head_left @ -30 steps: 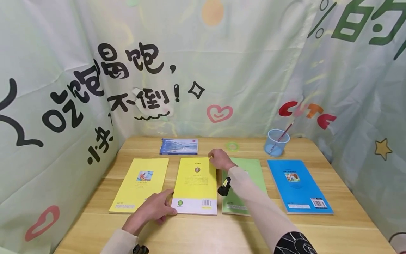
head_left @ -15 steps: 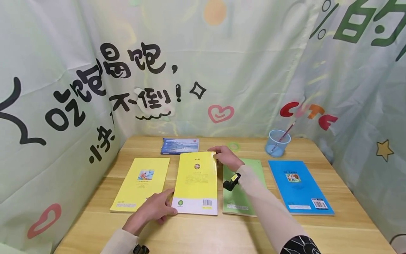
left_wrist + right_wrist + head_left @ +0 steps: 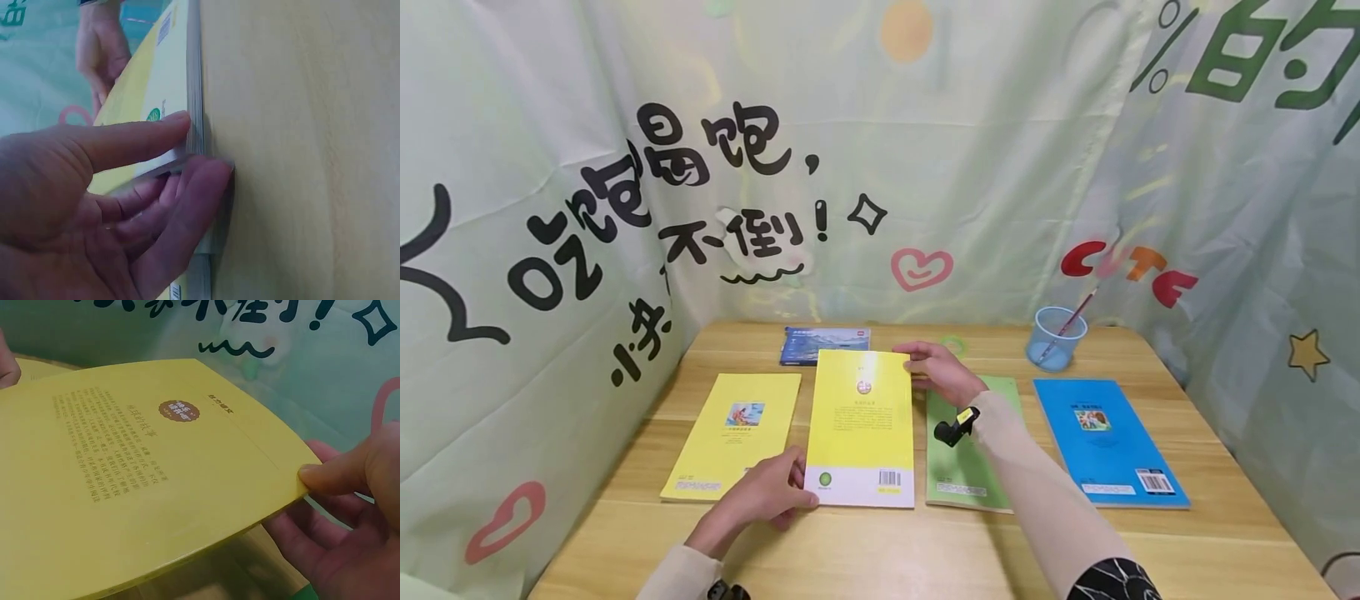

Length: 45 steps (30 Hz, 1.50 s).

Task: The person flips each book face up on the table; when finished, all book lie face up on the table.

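Note:
A yellow book with a white strip along its near edge lies between my hands, back cover up. Its far end is raised off the wooden table. My left hand pinches the near left corner, thumb on the cover and fingers underneath in the left wrist view. With my right hand I pinch the far right corner; in the right wrist view the thumb lies on top and the other fingers are below. The cover bows slightly. A green book is partly hidden under my right forearm.
Another yellow book lies to the left and a blue book to the right. Behind stand a flat blue pack, a green ring and a blue cup holding a red stick. Printed curtains enclose the table.
The far end of the middle yellow book has risen off the table, partly covering the blue pack. My right hand has moved slightly right with its corner; my left hand has stayed nearly in place.

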Each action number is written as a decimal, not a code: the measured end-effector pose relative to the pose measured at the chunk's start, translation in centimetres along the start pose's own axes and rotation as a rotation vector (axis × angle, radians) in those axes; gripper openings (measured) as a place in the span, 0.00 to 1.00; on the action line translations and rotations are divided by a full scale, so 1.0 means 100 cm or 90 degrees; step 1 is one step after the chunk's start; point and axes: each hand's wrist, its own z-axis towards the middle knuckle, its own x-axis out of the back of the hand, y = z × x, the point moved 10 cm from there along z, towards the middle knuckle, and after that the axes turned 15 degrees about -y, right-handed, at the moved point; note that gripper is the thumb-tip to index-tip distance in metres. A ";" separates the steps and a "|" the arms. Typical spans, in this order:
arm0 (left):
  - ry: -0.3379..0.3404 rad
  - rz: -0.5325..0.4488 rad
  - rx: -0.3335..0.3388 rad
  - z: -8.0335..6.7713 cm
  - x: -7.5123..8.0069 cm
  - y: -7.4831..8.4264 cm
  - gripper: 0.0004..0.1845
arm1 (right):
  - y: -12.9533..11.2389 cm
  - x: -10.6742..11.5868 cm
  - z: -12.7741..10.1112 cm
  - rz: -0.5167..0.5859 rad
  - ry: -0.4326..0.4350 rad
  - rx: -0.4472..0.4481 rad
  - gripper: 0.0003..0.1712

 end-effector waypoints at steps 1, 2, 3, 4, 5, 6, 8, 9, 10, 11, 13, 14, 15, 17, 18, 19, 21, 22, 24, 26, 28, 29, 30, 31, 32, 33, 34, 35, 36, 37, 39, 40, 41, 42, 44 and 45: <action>-0.012 -0.017 -0.009 0.001 -0.001 -0.002 0.20 | 0.001 0.001 0.001 0.009 0.004 -0.003 0.24; -0.027 -0.037 -0.020 0.001 -0.003 -0.003 0.20 | 0.002 0.001 0.001 0.013 0.007 -0.003 0.24; -0.042 -0.057 -0.033 0.002 -0.004 -0.004 0.20 | 0.004 0.002 0.001 0.019 0.010 -0.005 0.25; -0.058 -0.082 -0.048 0.003 -0.006 -0.004 0.20 | 0.005 0.003 0.001 0.026 0.014 -0.006 0.25; -0.073 -0.108 -0.063 0.003 -0.007 -0.005 0.20 | 0.005 0.003 0.001 0.032 0.018 -0.006 0.26; -0.086 -0.130 -0.078 0.003 -0.008 -0.004 0.20 | 0.006 0.004 0.001 0.038 0.019 -0.004 0.26; -0.096 -0.167 -0.105 0.003 -0.007 -0.004 0.22 | 0.007 0.006 0.000 0.044 0.026 0.001 0.27; -0.095 -0.180 -0.116 0.002 -0.006 -0.004 0.24 | 0.007 0.007 -0.001 0.048 0.032 0.003 0.27; -0.090 -0.193 -0.125 0.002 -0.004 -0.004 0.26 | 0.008 0.009 -0.002 0.051 0.039 0.004 0.27; -0.083 -0.200 -0.133 0.001 -0.002 -0.003 0.29 | 0.009 0.011 -0.003 0.053 0.044 0.006 0.27; -0.071 -0.208 -0.146 -0.001 0.003 -0.003 0.36 | 0.011 0.014 -0.006 0.056 0.056 0.005 0.26; -0.065 -0.211 -0.151 -0.002 0.006 -0.004 0.38 | 0.012 0.016 -0.007 0.056 0.060 0.003 0.25; -0.060 -0.212 -0.156 -0.002 0.008 -0.004 0.40 | 0.013 0.017 -0.008 0.060 0.063 0.002 0.25; -0.047 -0.212 -0.165 -0.004 0.013 -0.004 0.41 | 0.016 0.020 -0.010 0.066 0.064 0.003 0.24; -0.040 -0.213 -0.168 -0.005 0.015 -0.005 0.40 | 0.016 0.021 -0.011 0.064 0.063 0.005 0.24; -0.031 -0.212 -0.171 -0.006 0.018 -0.005 0.37 | 0.017 0.022 -0.012 0.062 0.062 0.007 0.24; -0.013 -0.207 -0.178 -0.007 0.022 -0.005 0.30 | 0.018 0.024 -0.015 0.059 0.064 0.011 0.24; -0.003 -0.204 -0.181 -0.008 0.025 -0.005 0.26 | 0.019 0.026 -0.016 0.055 0.063 0.012 0.24; 0.013 -0.205 -0.183 -0.009 0.029 -0.005 0.20 | 0.019 0.027 -0.019 0.046 0.057 0.013 0.24; 0.036 -0.206 -0.183 -0.010 0.033 -0.005 0.17 | 0.021 0.029 -0.022 0.044 0.055 0.012 0.24; 0.066 -0.214 -0.177 -0.011 0.038 -0.006 0.16 | 0.021 0.030 -0.026 0.041 0.051 0.012 0.24; 0.084 -0.221 -0.174 -0.011 0.040 -0.007 0.15 | 0.022 0.031 -0.027 0.042 0.050 0.012 0.25; 0.102 -0.225 -0.170 -0.012 0.043 -0.008 0.15 | 0.022 0.031 -0.029 0.042 0.050 0.012 0.24; 0.121 -0.230 -0.166 -0.012 0.045 -0.009 0.15 | 0.022 0.032 -0.031 0.044 0.049 0.013 0.25; 0.139 -0.236 -0.163 -0.012 0.048 -0.009 0.15 | 0.022 0.032 -0.032 0.043 0.047 0.015 0.25; 0.155 -0.240 -0.160 -0.013 0.050 -0.010 0.15 | 0.021 0.032 -0.033 0.044 0.045 0.015 0.25; 0.171 -0.244 -0.157 -0.013 0.052 -0.010 0.14 | 0.021 0.032 -0.034 0.042 0.043 0.018 0.25; 0.184 -0.246 -0.154 -0.013 0.054 -0.011 0.14 | 0.021 0.032 -0.035 0.043 0.043 0.019 0.25; 0.195 -0.250 -0.153 -0.013 0.056 -0.011 0.13 | 0.020 0.032 -0.037 0.042 0.042 0.021 0.24; 0.204 -0.252 -0.152 -0.013 0.057 -0.011 0.13 | 0.020 0.033 -0.038 0.041 0.042 0.023 0.24; 0.216 -0.258 -0.149 -0.012 0.059 -0.012 0.12 | 0.020 0.034 -0.041 0.044 0.045 0.025 0.23; 0.222 -0.262 -0.146 -0.011 0.060 -0.013 0.12 | 0.019 0.035 -0.043 0.045 0.044 0.027 0.23; 0.226 -0.265 -0.143 -0.010 0.060 -0.013 0.12 | 0.019 0.036 -0.044 0.047 0.044 0.028 0.23; 0.229 -0.268 -0.141 -0.009 0.061 -0.013 0.12 | 0.019 0.036 -0.045 0.050 0.043 0.030 0.23; 0.234 -0.270 -0.136 -0.007 0.063 -0.013 0.13 | 0.019 0.037 -0.046 0.057 0.037 0.038 0.23; 0.237 -0.270 -0.133 -0.007 0.063 -0.013 0.13 | 0.019 0.037 -0.047 0.059 0.034 0.042 0.23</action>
